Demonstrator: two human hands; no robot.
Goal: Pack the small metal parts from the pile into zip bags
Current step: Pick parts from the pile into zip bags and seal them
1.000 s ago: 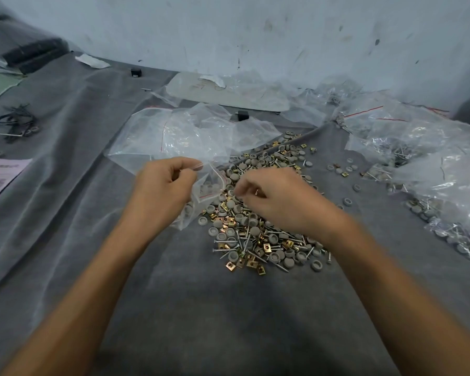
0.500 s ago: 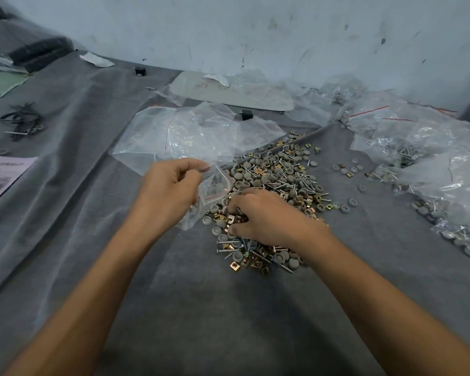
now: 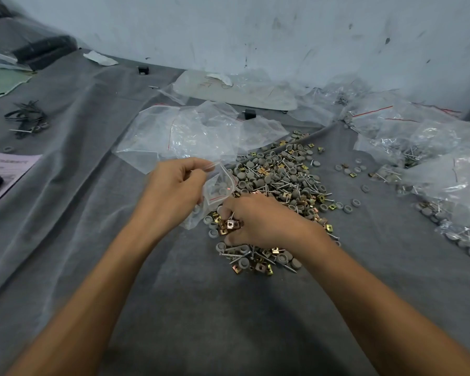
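View: single head-worn wide-angle camera.
Facing: forward and down; wall along top of frame.
Nearness: close; left hand, right hand and pile at frame centre; grey cloth fills lower half.

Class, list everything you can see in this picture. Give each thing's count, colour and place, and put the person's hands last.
pile of small parts: one; grey caps, brass square nuts, silver screws; centre of cloth.
small zip bag: one, clear with red line, in the left hand, some grey caps inside.
empty zip bags: a heap, clear, behind the pile.
filled bags: several, clear, right side.
cloth: one, grey, covers the surface.
black blocks: two, far side.
paper sheet: one, white, left edge.
left hand: pinches the small zip bag's mouth.
right hand: pinches square nuts at the pile's near edge.
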